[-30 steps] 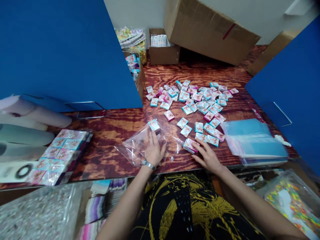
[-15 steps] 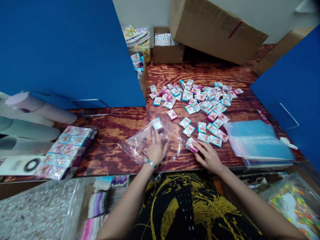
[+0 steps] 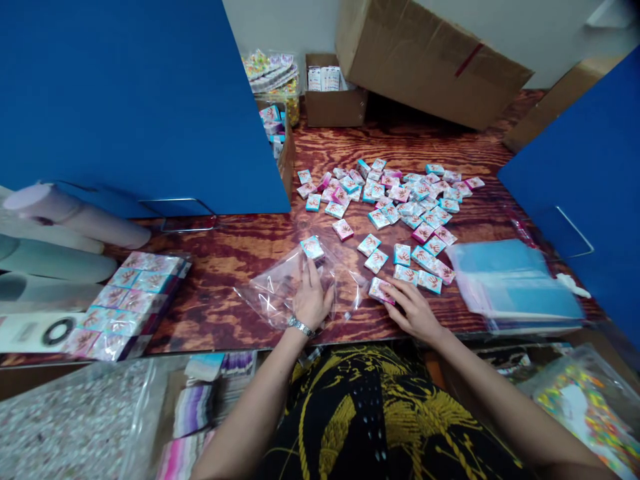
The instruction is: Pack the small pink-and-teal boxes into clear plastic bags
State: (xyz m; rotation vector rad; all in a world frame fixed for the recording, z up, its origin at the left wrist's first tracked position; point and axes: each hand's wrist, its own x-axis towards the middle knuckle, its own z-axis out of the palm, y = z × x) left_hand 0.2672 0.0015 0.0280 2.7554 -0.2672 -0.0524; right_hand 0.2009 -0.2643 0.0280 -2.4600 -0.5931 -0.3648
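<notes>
You sat at a wood-grain tabletop [image 3: 235, 320] with both hands out in front of you. Your left hand [image 3: 311, 301], a watch at its wrist, lay flat and open on a clear plastic bag [image 3: 280, 290], pinning it to the tabletop; the bag spread out mostly to the left of that hand. One small box [image 3: 313, 248] sat just beyond your left fingertips, at the bag's far edge, though you could not tell whether it lay inside the bag or on top of it. Your right hand [image 3: 416, 312] rested to the right of the bag, its fingers curled around a small stack of boxes [image 3: 381, 291], which lay between your two hands, just off the bag's right edge. So the stack was nearer to the right hand, which gripped it, and the bag lay to that hand's left, with the stack's long side running roughly left to right, slightly angled. Farther out, a scatter of loose boxes [image 3: 400, 200] covered the middle of the tabletop, well apart from the left hand and closer to the right. A pile of flat bags [image 3: 515, 280] lay off to your right, and a packed bag of boxes [image 3: 130, 297] to your left.
</notes>
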